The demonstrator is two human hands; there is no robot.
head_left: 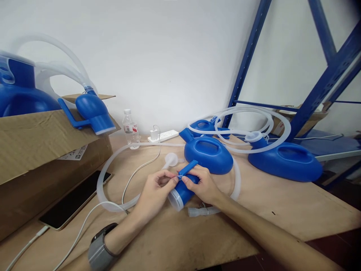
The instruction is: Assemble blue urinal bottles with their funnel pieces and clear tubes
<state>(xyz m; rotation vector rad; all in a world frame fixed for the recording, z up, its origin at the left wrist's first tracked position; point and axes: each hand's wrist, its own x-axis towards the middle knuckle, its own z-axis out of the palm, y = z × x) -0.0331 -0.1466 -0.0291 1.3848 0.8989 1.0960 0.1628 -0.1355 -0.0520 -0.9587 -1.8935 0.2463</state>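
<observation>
Low over the table, my right hand [207, 186] is closed on a blue plastic spout piece [184, 192] with a flat handle [188, 168] and a translucent white cap [176, 200]. My left hand [158, 186] pinches a small clear strip or ring [179, 177] at the base of that handle, beside the right thumb. The strip is too small to make out fully. Just behind the hands lies a blue plastic jug [208, 155] with a grip opening. A clear hose end [197, 212] with a wire clip is near my right wrist. A translucent funnel-shaped piece [170, 159] rests behind my left hand.
On the left stands a cardboard box [50, 143] with blue parts and hoses. A phone [75, 201] and its cables lie before it. Behind are a water bottle [130, 130] and power strip [164, 136]. Another blue jug [284, 162] and coiled hose sit right, near a blue rack [248, 56].
</observation>
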